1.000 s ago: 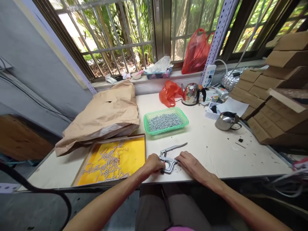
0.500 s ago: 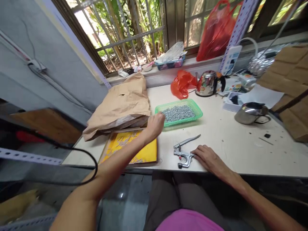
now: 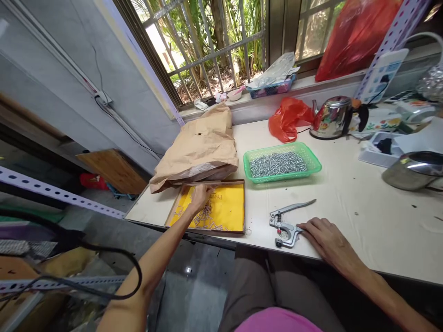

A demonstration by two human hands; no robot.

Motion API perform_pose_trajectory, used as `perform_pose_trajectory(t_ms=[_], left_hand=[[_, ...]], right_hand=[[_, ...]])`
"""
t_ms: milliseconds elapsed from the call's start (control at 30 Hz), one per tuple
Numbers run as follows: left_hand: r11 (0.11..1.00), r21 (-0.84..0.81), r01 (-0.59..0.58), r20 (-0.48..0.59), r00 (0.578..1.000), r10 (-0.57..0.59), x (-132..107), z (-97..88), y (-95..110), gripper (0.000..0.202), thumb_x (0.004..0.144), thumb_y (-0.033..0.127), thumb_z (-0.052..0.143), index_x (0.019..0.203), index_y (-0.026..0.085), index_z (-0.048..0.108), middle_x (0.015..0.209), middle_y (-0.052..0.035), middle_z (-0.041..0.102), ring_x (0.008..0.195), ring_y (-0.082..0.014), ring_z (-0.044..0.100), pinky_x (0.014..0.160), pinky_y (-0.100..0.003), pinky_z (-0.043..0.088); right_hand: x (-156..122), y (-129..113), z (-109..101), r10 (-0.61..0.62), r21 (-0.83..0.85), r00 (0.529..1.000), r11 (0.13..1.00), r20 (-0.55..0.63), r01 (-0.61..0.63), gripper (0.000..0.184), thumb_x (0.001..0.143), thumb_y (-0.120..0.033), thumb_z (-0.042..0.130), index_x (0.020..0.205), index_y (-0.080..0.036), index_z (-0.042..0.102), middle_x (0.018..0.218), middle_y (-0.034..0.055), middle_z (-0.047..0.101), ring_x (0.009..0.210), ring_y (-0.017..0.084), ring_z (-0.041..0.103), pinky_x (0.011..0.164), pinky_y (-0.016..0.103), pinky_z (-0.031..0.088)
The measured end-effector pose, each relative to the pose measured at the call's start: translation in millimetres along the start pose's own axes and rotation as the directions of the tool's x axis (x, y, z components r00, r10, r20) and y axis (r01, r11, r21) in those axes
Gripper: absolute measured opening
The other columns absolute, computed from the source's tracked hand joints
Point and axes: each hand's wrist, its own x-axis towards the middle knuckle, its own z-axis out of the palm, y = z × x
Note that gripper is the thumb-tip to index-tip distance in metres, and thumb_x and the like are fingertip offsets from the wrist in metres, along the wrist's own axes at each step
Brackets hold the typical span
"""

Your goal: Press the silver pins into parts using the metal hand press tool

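Observation:
My left hand [image 3: 201,195] is over the left part of a shallow box lined in yellow [image 3: 226,207]. Its fingers are bent together among small metal pins [image 3: 207,216] lying loose in the box; what they pinch, if anything, is too small to make out. At the table's front edge my right hand [image 3: 327,236] lies closed over the lower handle of a pair of grey snap-fastener pliers [image 3: 289,229]. The pliers lie on their side, upper handle spread away. Behind them, a green plastic basket [image 3: 247,173] holds many similar metal pins.
A large brown paper bag [image 3: 204,143] lies behind the box, its opening overhanging the box's back edge. Towards the back are a red plastic bag [image 3: 289,120] and a shiny kettle [image 3: 332,117]. A metal pitcher [image 3: 413,170] stands on the right. A black cable [image 3: 134,263] loops near my left arm.
My left hand has moved from beside the green basket to down in the yellow-lined box. My right hand stays on the pliers. The whole view has shifted leftward.

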Motion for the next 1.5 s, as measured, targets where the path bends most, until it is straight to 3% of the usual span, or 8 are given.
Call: perform_pose_trajectory(t_ms=[300,633,800,967,1067,1133,1267,1500], left_hand=[[0.995,0.089,-0.038,-0.022,0.999,0.040,19.5,28.0,-5.8,0.025,0.088,0.023,0.048,0.092,0.012,0.070,0.099,-0.0183,0.068,0.093,-0.0267,0.062,0.076,-0.032,0.040],[0.988,0.132,-0.081,-0.069,0.994,0.090,12.8,22.7,-1.9,0.025,0.089,0.017,0.043,0.089,0.011,0.067,0.089,-0.0158,0.068,0.087,-0.0260,0.063,0.070,-0.030,0.038],[0.991,-0.063,-0.119,-0.172,0.979,0.107,0.1,14.4,2.8,0.019,0.086,0.017,0.049,0.084,0.014,0.068,0.081,-0.0130,0.068,0.084,-0.0265,0.064,0.067,-0.029,0.039],[0.879,-0.466,-0.106,-0.033,0.994,0.103,-30.7,13.3,47.6,0.026,0.084,0.033,0.056,0.097,0.013,0.067,0.082,-0.0076,0.069,0.058,-0.0145,0.061,0.049,-0.023,0.042],[0.640,-0.768,-0.014,0.178,0.956,0.234,-64.2,23.8,93.2,0.029,0.078,0.038,0.062,0.092,0.013,0.066,0.082,-0.0067,0.070,0.048,-0.0097,0.057,0.041,-0.020,0.039],[0.531,-0.843,0.087,0.274,0.919,0.284,-85.4,34.9,120.0,0.028,0.074,0.037,0.066,0.086,0.012,0.066,0.064,-0.0027,0.065,0.041,-0.0079,0.050,0.038,-0.019,0.036],[0.516,-0.843,0.152,0.336,0.898,0.284,-108.8,56.8,148.0,0.026,0.072,0.037,0.069,0.077,0.012,0.066,0.039,0.0050,0.048,0.033,-0.0063,0.040,0.036,-0.017,0.031],[0.522,-0.827,0.210,0.401,0.870,0.286,-111.9,75.5,150.1,0.027,0.074,0.039,0.067,0.069,0.013,0.063,0.038,0.0057,0.047,0.031,-0.0047,0.035,0.034,-0.018,0.023]], right_hand=[[-2.0,-0.6,1.7,-0.018,-0.009,1.000,1.000,-0.015,0.018,0.029,0.099,-0.034,0.039,0.110,-0.020,0.062,0.090,0.0074,0.059,0.079,0.021,0.051,0.070,0.035,0.038],[6.4,-6.4,-8.2,0.065,-0.024,0.996,0.998,0.055,-0.064,0.029,0.098,-0.032,0.041,0.105,-0.021,0.067,0.089,0.0084,0.060,0.083,0.021,0.052,0.074,0.034,0.038],[14.6,-8.3,-15.1,0.146,-0.028,0.983,0.989,0.114,-0.144,0.027,0.097,-0.032,0.044,0.105,-0.022,0.068,0.090,0.0076,0.060,0.084,0.021,0.050,0.075,0.033,0.037],[15.9,-10.1,-19.3,0.171,-0.050,0.978,0.985,0.120,-0.166,0.025,0.097,-0.029,0.046,0.107,-0.022,0.069,0.091,0.0075,0.060,0.085,0.020,0.048,0.075,0.032,0.035],[16.0,-10.1,-19.9,0.163,-0.059,0.981,0.986,0.106,-0.157,0.024,0.096,-0.028,0.048,0.106,-0.022,0.069,0.090,0.0076,0.060,0.084,0.020,0.048,0.075,0.032,0.034],[16.1,-9.8,-19.7,0.164,-0.066,0.981,0.985,0.101,-0.157,0.023,0.096,-0.027,0.049,0.106,-0.023,0.069,0.090,0.0075,0.060,0.084,0.020,0.048,0.074,0.031,0.034],[16.7,-9.7,-19.8,0.176,-0.070,0.979,0.983,0.101,-0.169,0.021,0.095,-0.027,0.052,0.106,-0.024,0.069,0.090,0.0070,0.060,0.084,0.020,0.047,0.074,0.031,0.033],[17.2,-8.6,-20.7,0.175,-0.088,0.977,0.982,0.123,-0.165,0.023,0.096,-0.027,0.048,0.107,-0.024,0.069,0.092,0.0079,0.060,0.087,0.021,0.048,0.075,0.032,0.032]])
